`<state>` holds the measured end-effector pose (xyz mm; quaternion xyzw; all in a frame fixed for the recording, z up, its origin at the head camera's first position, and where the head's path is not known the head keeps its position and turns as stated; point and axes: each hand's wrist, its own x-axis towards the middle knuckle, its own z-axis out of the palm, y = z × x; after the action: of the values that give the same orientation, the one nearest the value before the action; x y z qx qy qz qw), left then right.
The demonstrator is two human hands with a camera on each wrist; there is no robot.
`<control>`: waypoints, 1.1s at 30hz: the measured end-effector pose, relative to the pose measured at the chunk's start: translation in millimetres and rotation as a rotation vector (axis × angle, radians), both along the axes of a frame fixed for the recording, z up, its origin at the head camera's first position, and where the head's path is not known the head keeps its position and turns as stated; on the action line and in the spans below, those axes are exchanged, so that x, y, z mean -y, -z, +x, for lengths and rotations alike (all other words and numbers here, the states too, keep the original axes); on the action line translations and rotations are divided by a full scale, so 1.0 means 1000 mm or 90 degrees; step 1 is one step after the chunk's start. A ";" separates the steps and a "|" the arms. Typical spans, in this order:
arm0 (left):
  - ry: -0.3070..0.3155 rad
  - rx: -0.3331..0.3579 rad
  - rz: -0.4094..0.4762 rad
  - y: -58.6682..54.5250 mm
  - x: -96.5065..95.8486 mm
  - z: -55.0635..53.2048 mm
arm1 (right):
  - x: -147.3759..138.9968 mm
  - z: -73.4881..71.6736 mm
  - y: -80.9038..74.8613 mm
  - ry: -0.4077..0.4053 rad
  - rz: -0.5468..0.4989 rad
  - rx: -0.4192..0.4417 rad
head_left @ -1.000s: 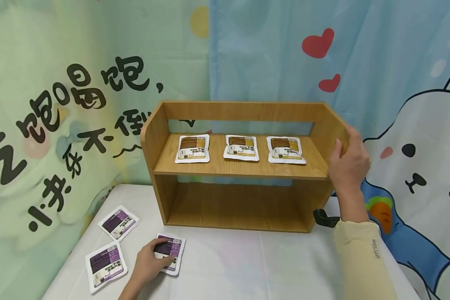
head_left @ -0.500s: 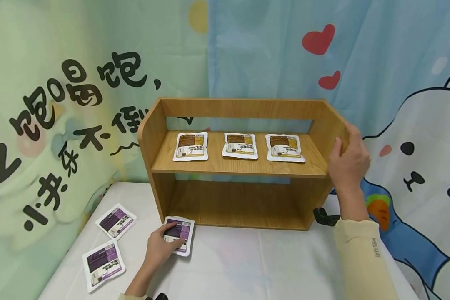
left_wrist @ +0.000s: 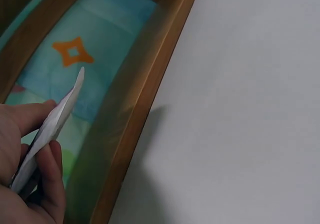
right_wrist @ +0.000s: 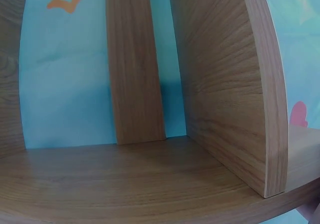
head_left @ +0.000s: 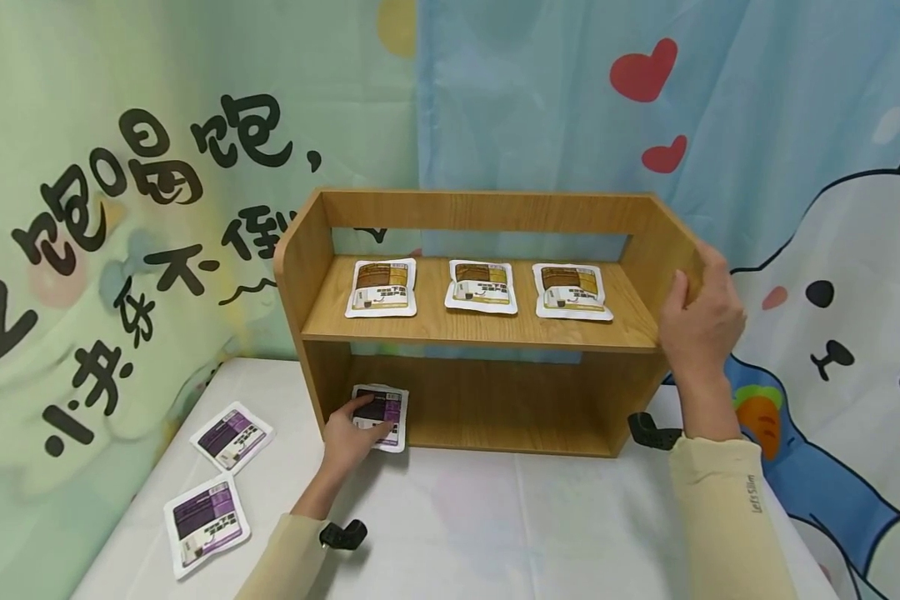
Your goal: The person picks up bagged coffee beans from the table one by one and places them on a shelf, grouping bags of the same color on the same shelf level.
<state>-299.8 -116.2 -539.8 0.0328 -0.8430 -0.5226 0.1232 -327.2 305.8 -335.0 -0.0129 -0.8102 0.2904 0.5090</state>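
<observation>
My left hand (head_left: pixel 351 435) pinches a white and purple sachet (head_left: pixel 392 417) between thumb and fingers, at the lower left opening of the wooden shelf (head_left: pixel 487 211). The left wrist view shows this sachet edge-on, tilted, near the shelf's bottom board (left_wrist: pixel 135 129). My right hand (head_left: pixel 701 325) grips the shelf's right side panel (head_left: pixel 663 267), thumb on the inner side and fingers round the outside. On the upper board lie three white sachets with brown and yellow labels: left (head_left: pixel 381 288), middle (head_left: pixel 482 287) and right (head_left: pixel 573 292).
Two more purple sachets, an upper one (head_left: pixel 232 437) and a lower one (head_left: pixel 207 525), lie on the white table (head_left: pixel 495 525) left of the shelf. Behind it hang a green printed cloth (head_left: pixel 360 92) and a blue one (head_left: pixel 517 100).
My left hand has carried the purple sachet from the table up and slightly right to the lower shelf opening. My right hand stays on the side panel.
</observation>
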 end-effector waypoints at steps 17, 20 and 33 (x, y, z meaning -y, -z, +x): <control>0.007 0.032 0.072 -0.002 -0.014 -0.053 | -0.003 0.001 0.000 -0.004 0.005 0.010; 0.009 0.033 0.085 -0.001 -0.014 -0.056 | -0.003 0.001 -0.001 -0.003 0.007 0.009; 0.026 0.026 0.013 0.006 -0.017 -0.062 | -0.002 0.004 -0.001 -0.009 0.006 0.009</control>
<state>-361.5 -99.1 -546.2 0.0274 -0.8402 -0.5331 0.0952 -323.2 307.3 -333.8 -0.0072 -0.8150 0.2902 0.5015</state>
